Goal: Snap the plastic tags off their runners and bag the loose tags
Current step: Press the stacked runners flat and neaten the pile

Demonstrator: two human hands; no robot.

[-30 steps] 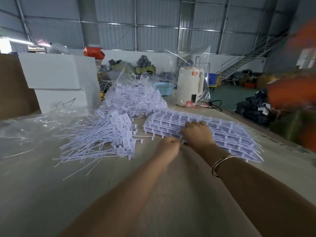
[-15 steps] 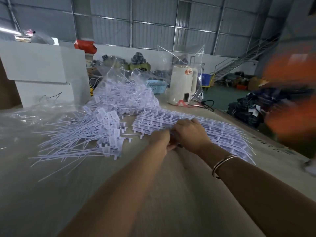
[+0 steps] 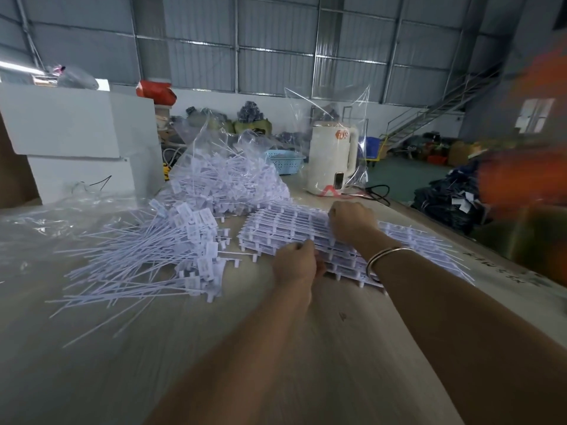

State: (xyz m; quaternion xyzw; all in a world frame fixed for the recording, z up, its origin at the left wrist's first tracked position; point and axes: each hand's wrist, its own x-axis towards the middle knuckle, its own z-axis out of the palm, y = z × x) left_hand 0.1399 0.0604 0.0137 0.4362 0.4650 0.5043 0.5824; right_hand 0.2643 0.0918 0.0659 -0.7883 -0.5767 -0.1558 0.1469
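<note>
A stack of white tag runners (image 3: pixel 276 228) lies on the table in front of me. My left hand (image 3: pixel 296 266) grips the near edge of the stack with curled fingers. My right hand (image 3: pixel 352 220), a bangle on its wrist, holds the stack farther back with fingers curled over the runners. A loose heap of snapped-off tags (image 3: pixel 147 259) with long thin tails spreads to the left. Behind it stands a clear plastic bag (image 3: pixel 227 176) filled with tags.
A white electric kettle (image 3: pixel 333 157) in a clear bag stands behind the stack, its black cord (image 3: pixel 379 191) trailing right. Crumpled clear plastic (image 3: pixel 46 222) lies at far left. White foam blocks (image 3: pixel 76 139) and a blue basket (image 3: pixel 283 161) sit beyond. The table edge (image 3: pixel 460 240) runs along the right.
My right hand has moved farther back over the runner stack while the left hand stays at the near edge. The camera view has shifted slightly.
</note>
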